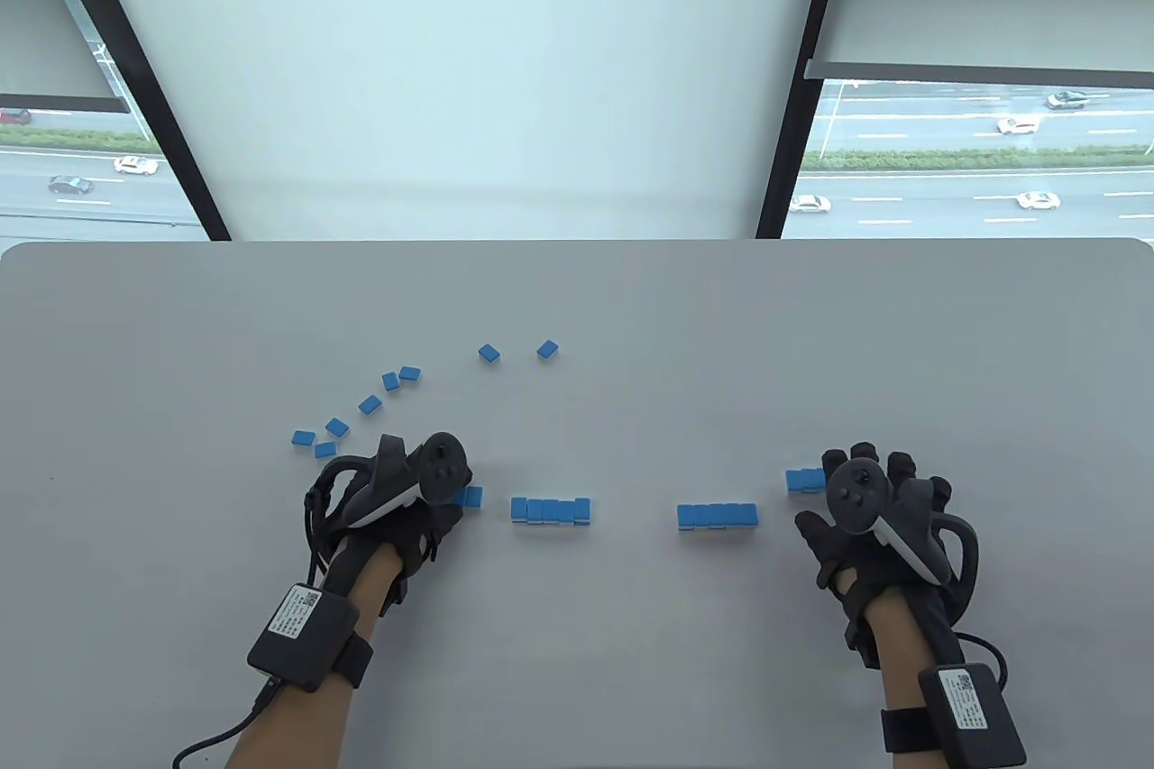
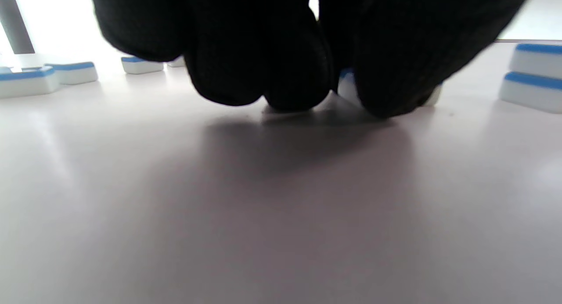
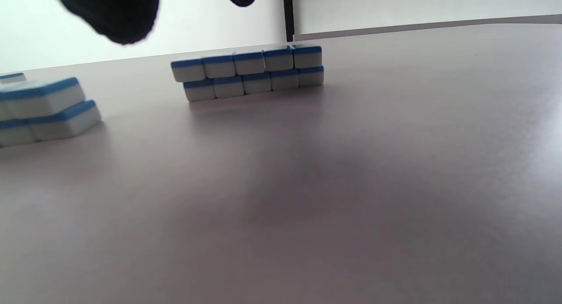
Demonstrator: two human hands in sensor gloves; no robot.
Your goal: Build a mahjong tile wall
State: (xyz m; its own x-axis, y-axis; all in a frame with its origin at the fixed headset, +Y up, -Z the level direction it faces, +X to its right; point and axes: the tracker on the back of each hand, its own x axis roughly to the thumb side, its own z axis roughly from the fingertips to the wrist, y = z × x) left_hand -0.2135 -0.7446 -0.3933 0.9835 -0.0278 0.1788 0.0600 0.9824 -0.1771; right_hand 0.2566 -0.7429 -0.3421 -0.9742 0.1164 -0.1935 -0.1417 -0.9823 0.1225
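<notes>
**Now: left hand on tiles beside the wall**

The left hand (image 1: 410, 489) curls its fingers (image 2: 285, 76) around tiles (image 1: 469, 496) just left of the short stacked row (image 1: 551, 510), whose long axis runs left-right. The right hand (image 1: 870, 503) hovers, fingers spread, holding nothing.

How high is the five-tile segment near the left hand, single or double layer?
Double: the right wrist view shows the segment as two stacked rows of five tiles each.

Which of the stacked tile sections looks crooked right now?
The two-layer section in the right wrist view: its top row overhangs the bottom row at the left end. The small stack at the frame's left edge also sits skewed.
</notes>
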